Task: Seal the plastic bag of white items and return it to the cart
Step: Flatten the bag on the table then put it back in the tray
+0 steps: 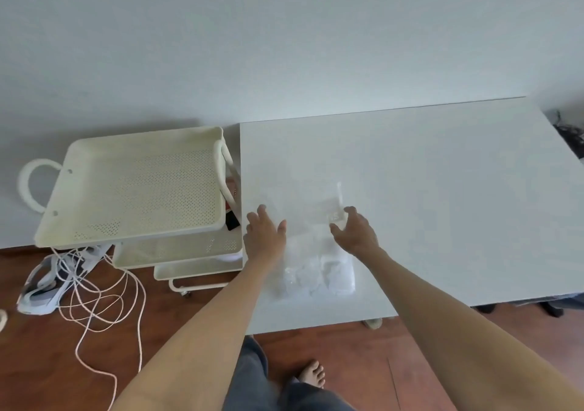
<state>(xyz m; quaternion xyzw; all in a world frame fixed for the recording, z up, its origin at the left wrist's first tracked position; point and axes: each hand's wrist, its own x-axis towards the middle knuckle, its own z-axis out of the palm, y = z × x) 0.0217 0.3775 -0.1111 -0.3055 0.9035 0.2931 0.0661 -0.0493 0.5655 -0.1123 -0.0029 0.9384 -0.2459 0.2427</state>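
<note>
A clear plastic bag (311, 246) lies flat on the white table (442, 189) near its left front corner. White items (319, 273) bunch in the bag's near end. My left hand (264, 232) rests flat on the bag's far left part with its fingers straight. At the bag's far right edge, my right hand (355, 227) has its fingers curled at the bag's mouth, where a strip of plastic stands up; the grip itself is hard to make out. The cream tiered cart (136, 186) stands just left of the table.
The cart's perforated top tray holds nothing; lower tiers show white things and a dark item. White cords (94, 287) and a pale bag lie tangled on the wooden floor left of the cart. My bare foot (313, 372) shows below the table edge. Dark objects sit at far right.
</note>
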